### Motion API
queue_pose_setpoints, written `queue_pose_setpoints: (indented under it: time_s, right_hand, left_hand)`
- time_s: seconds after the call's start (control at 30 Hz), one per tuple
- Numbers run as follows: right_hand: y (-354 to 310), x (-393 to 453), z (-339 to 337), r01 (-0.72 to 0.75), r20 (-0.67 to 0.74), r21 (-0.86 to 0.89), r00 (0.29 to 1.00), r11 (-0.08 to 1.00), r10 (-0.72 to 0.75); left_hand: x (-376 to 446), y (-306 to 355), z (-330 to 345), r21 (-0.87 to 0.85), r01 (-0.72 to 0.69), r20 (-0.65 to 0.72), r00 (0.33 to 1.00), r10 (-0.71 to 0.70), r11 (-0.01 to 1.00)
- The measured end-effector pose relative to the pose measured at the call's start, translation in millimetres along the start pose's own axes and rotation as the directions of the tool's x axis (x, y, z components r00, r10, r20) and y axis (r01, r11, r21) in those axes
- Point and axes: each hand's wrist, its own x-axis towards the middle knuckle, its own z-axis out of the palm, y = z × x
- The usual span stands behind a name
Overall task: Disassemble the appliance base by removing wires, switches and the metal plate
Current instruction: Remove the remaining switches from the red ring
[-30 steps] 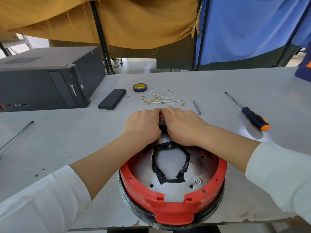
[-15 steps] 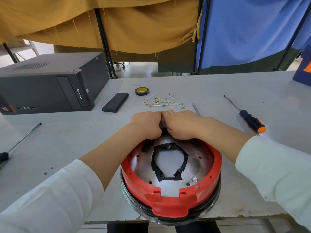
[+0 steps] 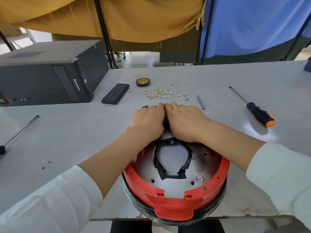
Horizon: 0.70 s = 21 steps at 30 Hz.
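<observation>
The round red appliance base (image 3: 175, 200) lies upside down at the table's near edge, its metal plate (image 3: 173, 158) showing inside with a loop of black tape (image 3: 171, 175) stuck on it. My left hand (image 3: 148, 121) and my right hand (image 3: 183, 123) sit knuckle to knuckle on the base's far rim, fingers curled over a small part there that is mostly hidden; a dark bit sticks out left of my left hand. A bundle of white wires with brass terminals (image 3: 165, 95) lies on the table just beyond my hands.
An orange and black screwdriver (image 3: 255, 110) lies to the right, a loose bit (image 3: 200, 101) near the wires. Tape roll (image 3: 142, 82), a flat black box (image 3: 115, 96) and a black computer case (image 3: 47, 78) sit at the back left. Another screwdriver shaft (image 3: 20, 132) lies at the far left.
Both hands stay clamped on the far rim of the base. The view has shifted slightly, and a small dark part now shows left of my left hand.
</observation>
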Motion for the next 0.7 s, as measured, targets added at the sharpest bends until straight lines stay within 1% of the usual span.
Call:
queue_pose_setpoints:
  time_s: [0.43,0.57,0.63,0.7]
  right_hand:
    - [0.0,1.9,-0.4,-0.003,-0.011,-0.013,1.0,1.0,0.003]
    - [4.0,2.3,1.2,-0.001,0.005,0.068,1.0,0.998,0.0]
    - [3.6,2.6,-0.6,-0.049,0.02,0.163,0.999,0.985,0.046]
    - [3.3,2.4,-3.4,-0.113,0.051,0.275,0.993,0.955,0.103]
  left_hand:
    - [3.0,4.2,2.6,0.047,0.012,-0.034,0.999,-0.011,0.999]
    - [3.4,-2.5,2.5,-0.027,-0.01,-0.014,1.0,0.01,1.0]
    - [2.7,-4.8,2.0,-0.083,0.011,-0.008,1.0,-0.012,0.996]
    - [2.5,-7.7,1.7,-0.188,0.05,0.003,0.999,-0.051,0.981]
